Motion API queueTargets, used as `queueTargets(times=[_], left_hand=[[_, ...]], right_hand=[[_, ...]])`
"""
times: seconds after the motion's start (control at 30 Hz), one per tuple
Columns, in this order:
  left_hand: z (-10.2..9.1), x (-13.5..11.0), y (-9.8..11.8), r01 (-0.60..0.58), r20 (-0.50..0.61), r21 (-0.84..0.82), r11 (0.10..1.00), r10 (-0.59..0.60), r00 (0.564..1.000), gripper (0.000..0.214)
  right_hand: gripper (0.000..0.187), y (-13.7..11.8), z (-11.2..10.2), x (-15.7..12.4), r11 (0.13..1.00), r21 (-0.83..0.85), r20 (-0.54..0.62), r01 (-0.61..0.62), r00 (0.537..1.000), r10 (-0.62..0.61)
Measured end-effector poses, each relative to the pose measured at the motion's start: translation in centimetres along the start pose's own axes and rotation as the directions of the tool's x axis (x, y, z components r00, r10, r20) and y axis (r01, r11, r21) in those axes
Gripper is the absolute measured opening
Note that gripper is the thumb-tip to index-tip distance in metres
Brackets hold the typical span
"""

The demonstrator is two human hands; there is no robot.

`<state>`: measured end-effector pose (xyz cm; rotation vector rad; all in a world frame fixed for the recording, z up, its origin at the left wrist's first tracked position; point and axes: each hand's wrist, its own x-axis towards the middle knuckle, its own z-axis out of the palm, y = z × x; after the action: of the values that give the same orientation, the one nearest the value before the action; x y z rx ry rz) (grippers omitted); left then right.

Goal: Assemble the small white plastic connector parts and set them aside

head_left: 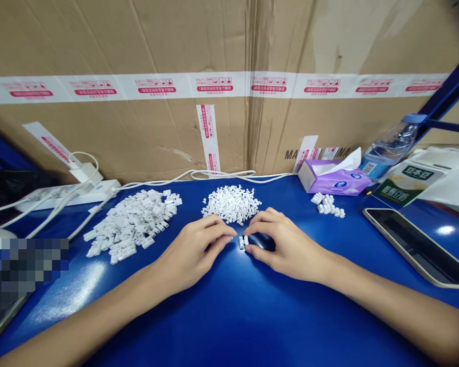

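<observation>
Between my two hands, a small white plastic part (pixel 241 243) stands on the blue tabletop (pixel 237 311), with a second piece close against it. My right hand (pixel 286 245) curves around these pieces, its thumb and fingertips at them. My left hand (pixel 193 250) rests just to their left, fingertips very close, and I cannot tell whether it grips them. Behind my hands lies a heap of small white plastic pieces (pixel 231 204). To the left is a wider heap of larger white plastic connectors (pixel 132 224). A few white pieces (pixel 327 205) lie to the right.
A smartphone (pixel 416 247) lies at the right. Behind it are a purple tissue box (pixel 334 178), a plastic water bottle (pixel 390 145) and a printed package (pixel 409 183). A white power strip (pixel 69 196) and cables lie at the back left, before a taped cardboard box (pixel 229 51).
</observation>
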<state>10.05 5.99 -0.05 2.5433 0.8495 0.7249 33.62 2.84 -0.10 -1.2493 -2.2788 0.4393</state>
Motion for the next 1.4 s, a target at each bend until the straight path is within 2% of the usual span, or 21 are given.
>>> queueTargets(times=[0.27,0.7,1.2,1.4], left_hand=[[0.3,0.2,0.9,0.132,-0.033,-0.149,0.980,-0.138,0.990,0.015],[0.5,0.2,1.2,0.168,-0.057,-0.272,0.948,-0.190,0.980,0.017],[0.6,0.3,1.3,0.182,-0.089,-0.251,0.951,-0.210,0.974,0.012],[0.5,0.3,1.5,0.253,-0.057,-0.219,0.942,-0.271,0.961,0.011]], right_hand=[[0.015,-0.1,0.3,0.0,0.998,0.051,-0.033,0.046,0.998,-0.044],[0.013,-0.4,0.5,0.0,0.986,0.140,-0.133,0.096,0.988,-0.077],[0.011,-0.7,0.3,0.1,0.984,0.138,-0.148,0.112,0.985,-0.091],[0.012,-0.7,0.2,0.0,0.980,0.151,-0.154,0.132,0.982,-0.108]])
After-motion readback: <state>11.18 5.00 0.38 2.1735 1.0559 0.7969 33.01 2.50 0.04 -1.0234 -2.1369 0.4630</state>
